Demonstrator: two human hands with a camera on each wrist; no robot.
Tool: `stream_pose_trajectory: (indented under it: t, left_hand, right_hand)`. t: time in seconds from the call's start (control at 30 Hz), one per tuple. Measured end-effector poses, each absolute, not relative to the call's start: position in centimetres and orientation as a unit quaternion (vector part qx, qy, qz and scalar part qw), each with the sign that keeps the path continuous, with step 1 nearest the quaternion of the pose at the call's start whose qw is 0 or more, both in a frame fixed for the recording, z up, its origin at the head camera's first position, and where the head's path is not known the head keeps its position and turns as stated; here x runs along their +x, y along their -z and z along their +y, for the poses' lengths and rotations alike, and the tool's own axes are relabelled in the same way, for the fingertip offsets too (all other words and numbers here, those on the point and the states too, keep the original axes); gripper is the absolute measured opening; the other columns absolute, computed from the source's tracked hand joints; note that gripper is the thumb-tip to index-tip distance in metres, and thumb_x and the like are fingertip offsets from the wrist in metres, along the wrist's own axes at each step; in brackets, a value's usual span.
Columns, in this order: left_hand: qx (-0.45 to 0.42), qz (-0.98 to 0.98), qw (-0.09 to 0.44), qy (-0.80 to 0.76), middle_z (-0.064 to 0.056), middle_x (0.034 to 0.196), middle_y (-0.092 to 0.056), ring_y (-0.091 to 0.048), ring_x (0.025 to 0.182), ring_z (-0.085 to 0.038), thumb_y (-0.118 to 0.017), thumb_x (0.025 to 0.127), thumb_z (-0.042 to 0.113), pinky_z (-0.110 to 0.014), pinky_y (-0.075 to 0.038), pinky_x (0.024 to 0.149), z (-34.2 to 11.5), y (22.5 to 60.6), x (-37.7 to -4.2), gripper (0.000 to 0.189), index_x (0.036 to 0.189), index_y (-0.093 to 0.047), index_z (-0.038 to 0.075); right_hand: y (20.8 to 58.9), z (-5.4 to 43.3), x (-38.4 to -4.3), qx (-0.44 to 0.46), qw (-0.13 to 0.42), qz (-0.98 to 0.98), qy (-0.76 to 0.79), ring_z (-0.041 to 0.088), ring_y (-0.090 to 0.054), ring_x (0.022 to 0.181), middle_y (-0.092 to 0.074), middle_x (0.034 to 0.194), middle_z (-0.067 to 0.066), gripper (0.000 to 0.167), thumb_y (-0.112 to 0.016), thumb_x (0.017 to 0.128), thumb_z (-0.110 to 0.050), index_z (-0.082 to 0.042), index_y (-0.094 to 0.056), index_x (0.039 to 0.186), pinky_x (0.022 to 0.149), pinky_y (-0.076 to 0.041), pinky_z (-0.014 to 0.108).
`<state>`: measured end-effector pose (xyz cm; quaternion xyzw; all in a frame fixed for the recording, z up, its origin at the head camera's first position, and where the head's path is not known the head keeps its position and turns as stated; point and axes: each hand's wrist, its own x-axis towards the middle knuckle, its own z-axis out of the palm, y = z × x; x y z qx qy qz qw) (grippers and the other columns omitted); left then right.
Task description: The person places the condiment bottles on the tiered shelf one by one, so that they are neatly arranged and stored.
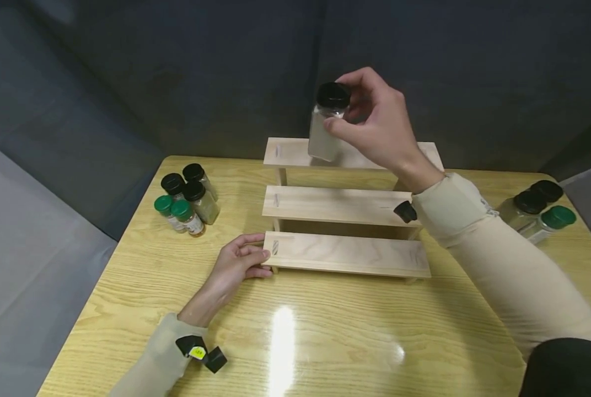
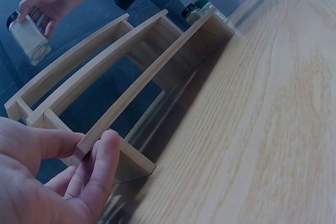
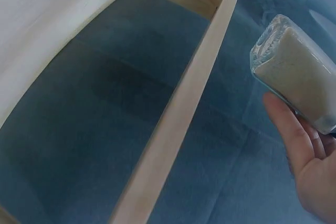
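A three-tier wooden shelf [image 1: 345,252] stands on the table. My right hand [image 1: 382,121] holds a spice jar [image 1: 323,132] with a black lid and pale contents by its upper part, over the top tier. In the right wrist view the clear glass base of the jar [image 3: 299,72] hangs above the shelf's edge. My left hand [image 1: 238,259] pinches the left end of the lowest tier; in the left wrist view the thumb lies on one side of the board [image 2: 142,85] and the fingers on the other.
At the table's left are several jars, among them a green-lidded jar [image 1: 194,225] and a black-lidded jar [image 1: 205,207]. Three more, including a green-lidded jar [image 1: 555,218], stand at the right edge. Dark cloth [image 1: 226,82] hangs behind the table [image 1: 216,309].
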<state>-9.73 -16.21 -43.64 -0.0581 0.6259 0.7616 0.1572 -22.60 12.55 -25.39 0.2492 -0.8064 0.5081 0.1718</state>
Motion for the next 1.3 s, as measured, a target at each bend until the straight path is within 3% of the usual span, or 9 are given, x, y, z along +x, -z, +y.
stream_pose_trajectory:
  t: [0.2, 1.3]
  left_hand:
    - [-0.062, 0.621, 0.155, -0.766, -0.011, 0.098, -0.071, -0.077, 0.075, -0.020, -0.060, 0.104, -0.015, -0.033, -0.070, 0.074, -16.0, 43.7, -9.8, 0.047, 0.150, -0.047, -0.014]
    - [-0.054, 0.624, 0.160, -0.763, -0.013, 0.100, -0.072, -0.077, 0.076, -0.023, -0.060, 0.105, -0.015, -0.033, -0.070, 0.074, -15.8, 43.6, -9.6, 0.047, 0.150, -0.046, -0.014]
  right_hand:
    - [25.8, 11.2, -23.2, 0.255, 0.155, -0.807, -0.509, 0.020, -0.064, 0.089, -0.070, 0.105, 0.005, 0.046, -0.079, 0.090, -0.011, -0.005, -0.067, 0.133, 0.083, -0.056, 0.025]
    - [26.9, 8.8, -23.4, 0.217, 0.115, -0.823, -0.512, 0.022, -0.065, 0.094, -0.068, 0.114, 0.008, 0.050, -0.081, 0.092, -0.013, -0.009, -0.066, 0.140, 0.085, -0.056, 0.026]
